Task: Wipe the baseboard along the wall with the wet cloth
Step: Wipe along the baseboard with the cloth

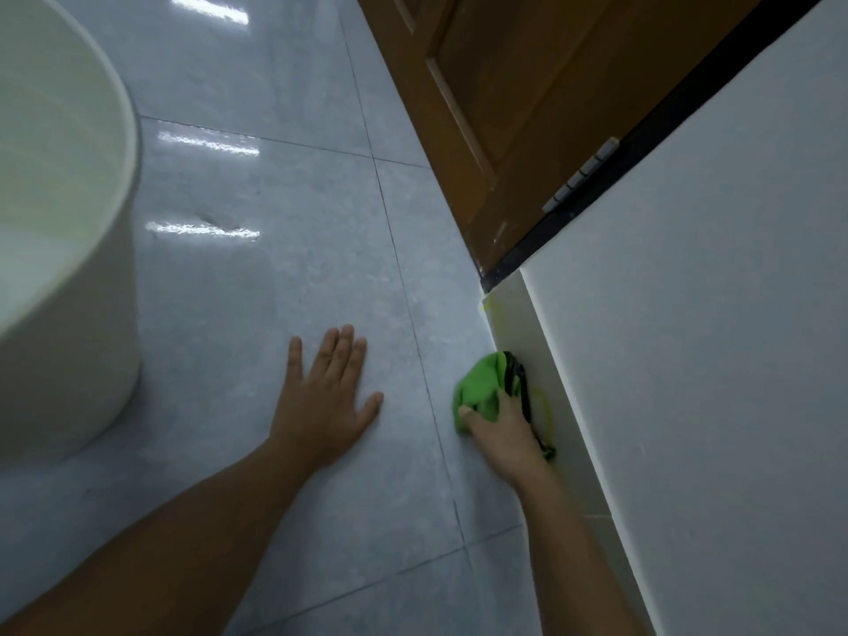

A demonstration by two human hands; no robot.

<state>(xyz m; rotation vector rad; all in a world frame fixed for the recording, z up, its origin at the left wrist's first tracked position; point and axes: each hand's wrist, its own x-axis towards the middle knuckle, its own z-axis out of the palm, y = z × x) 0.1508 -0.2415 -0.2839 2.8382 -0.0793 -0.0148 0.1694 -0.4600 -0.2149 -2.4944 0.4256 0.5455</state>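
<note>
1. A glossy grey tiled floor [284, 277] with thin dark grout lines fills most of the view.
2. Three bright streaks of reflected ceiling light [209, 143] sit on the tiles toward the upper left.
3. A large round off-white tub with a smooth curved wall [69, 250] stands on the floor at the left edge.
4. A plain white painted wall [716, 342] runs along the right side.
5. A brown panelled wooden door [504, 94] stands at the top, its lower corner scuffed.
6. A black door frame strip [651, 144] separates door from wall and carries a silver metal hinge [580, 174].
</note>
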